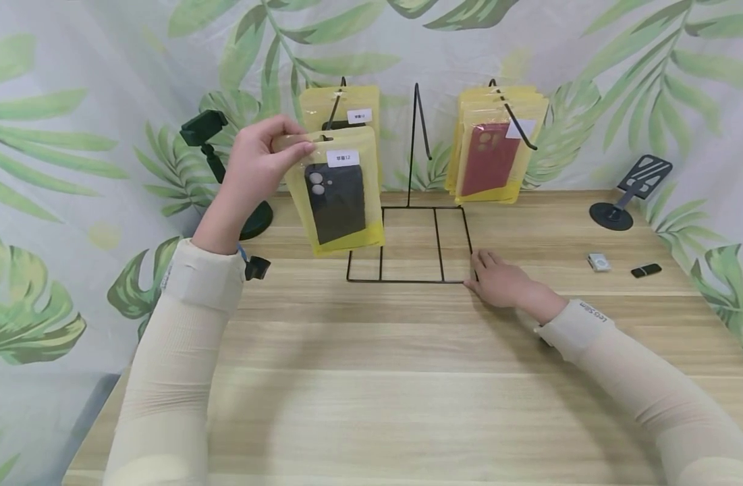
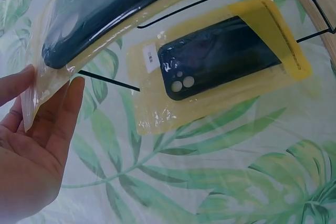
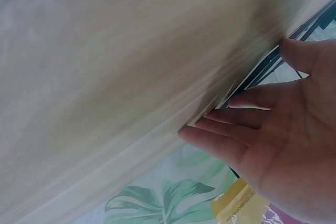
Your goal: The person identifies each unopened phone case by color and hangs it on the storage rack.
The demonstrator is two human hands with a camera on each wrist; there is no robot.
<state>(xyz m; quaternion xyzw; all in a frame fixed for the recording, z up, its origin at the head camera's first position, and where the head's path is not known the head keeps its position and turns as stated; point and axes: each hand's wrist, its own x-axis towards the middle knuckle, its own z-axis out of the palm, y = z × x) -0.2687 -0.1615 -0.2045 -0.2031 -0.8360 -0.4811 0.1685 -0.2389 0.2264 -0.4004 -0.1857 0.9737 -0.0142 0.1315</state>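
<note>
My left hand (image 1: 263,156) pinches the top edge of a yellow plastic pouch (image 1: 371,196) with a dark phone case (image 1: 337,202) and a white label. The pouch's hanging hole is at the tip of the left hook (image 1: 335,108) of a black wire rack (image 1: 414,281); whether it is threaded on is hard to tell. Behind it, another yellow pouch (image 2: 199,111) with a dark phone case hangs on that hook. My right hand (image 1: 501,278) rests at the base's front right corner, its fingers (image 3: 218,145) extended and touching the wire and table.
Several yellow pouches (image 1: 497,196) with a red phone case in front hang on the right hook. The middle hook (image 1: 422,128) is bare. A dark green stand (image 1: 256,223) is at left; a black phone stand (image 1: 612,214) and two small devices (image 1: 598,262) lie right.
</note>
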